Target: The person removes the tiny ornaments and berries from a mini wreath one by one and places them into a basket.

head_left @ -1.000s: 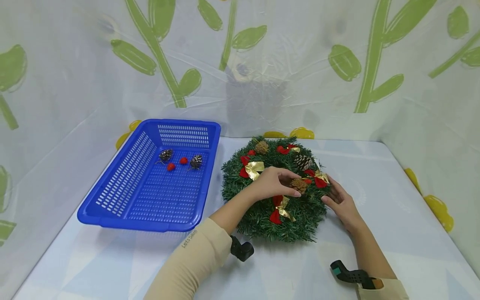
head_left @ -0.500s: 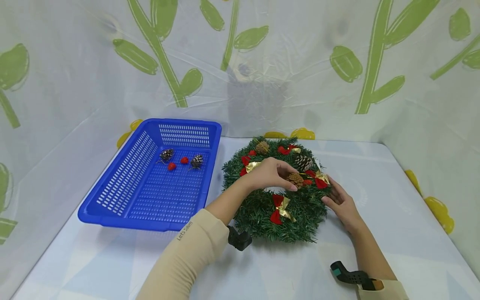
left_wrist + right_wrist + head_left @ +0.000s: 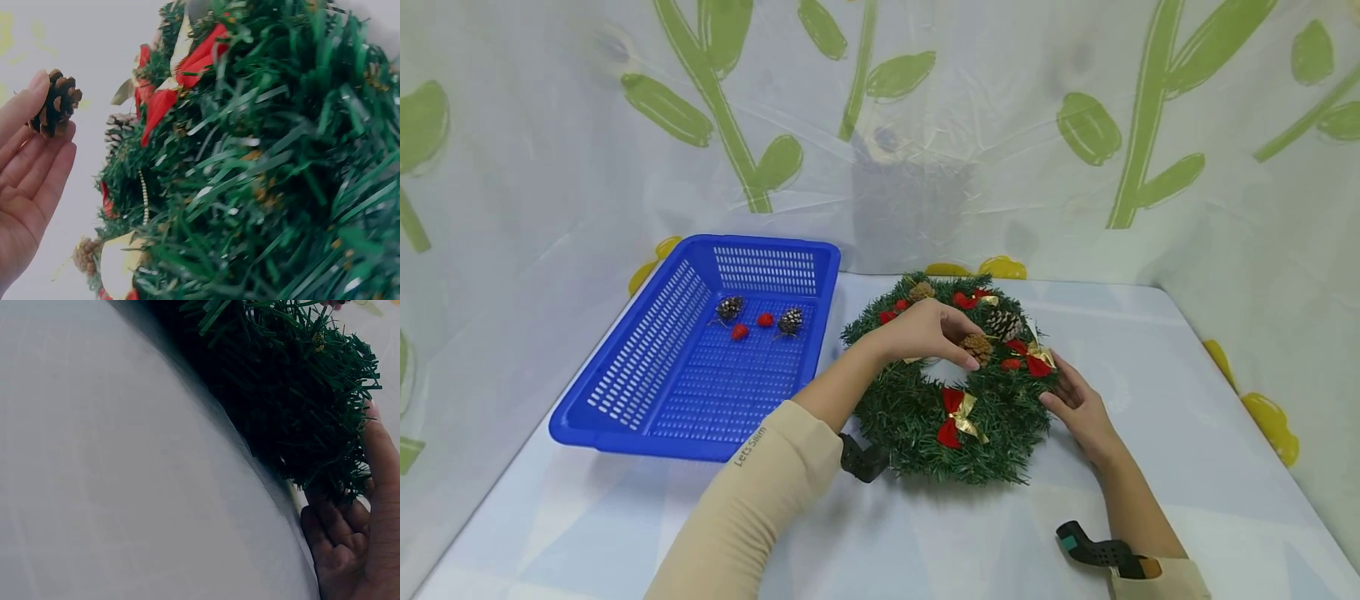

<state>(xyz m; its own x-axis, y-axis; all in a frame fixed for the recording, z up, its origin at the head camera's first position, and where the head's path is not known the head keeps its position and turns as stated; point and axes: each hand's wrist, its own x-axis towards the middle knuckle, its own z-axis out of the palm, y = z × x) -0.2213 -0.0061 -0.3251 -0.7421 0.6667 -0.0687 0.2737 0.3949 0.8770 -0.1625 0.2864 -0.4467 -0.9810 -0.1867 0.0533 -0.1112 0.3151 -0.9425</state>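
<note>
A green wreath (image 3: 1000,446) lies on the table, dressed with red-and-gold bows, pine cones and red berries. Over its central hole, my left hand (image 3: 917,332) pinches a brown pine cone (image 3: 977,351) between thumb and fingertips. In the left wrist view that pine cone (image 3: 57,103) is beside the wreath's greenery, apart from it. At the wreath's right edge my right hand (image 3: 1084,417) grips the rim, thumb (image 3: 379,450) on the outer side and fingers (image 3: 334,528) curled under. The left hand hides part of the wreath's left side, including most of a gold bow.
Left of the wreath stands a blue plastic basket (image 3: 808,367). In it lie two dark, white-tipped pine cones, one of them a frosted pine cone (image 3: 790,322), and two red berries (image 3: 740,332). A white curtain with printed green leaves (image 3: 1090,129) closes off the back and sides.
My left hand has carried the brown pine cone leftward and a little away from me, off the berry and bow at the wreath's right. The right hand keeps its place on the rim.
</note>
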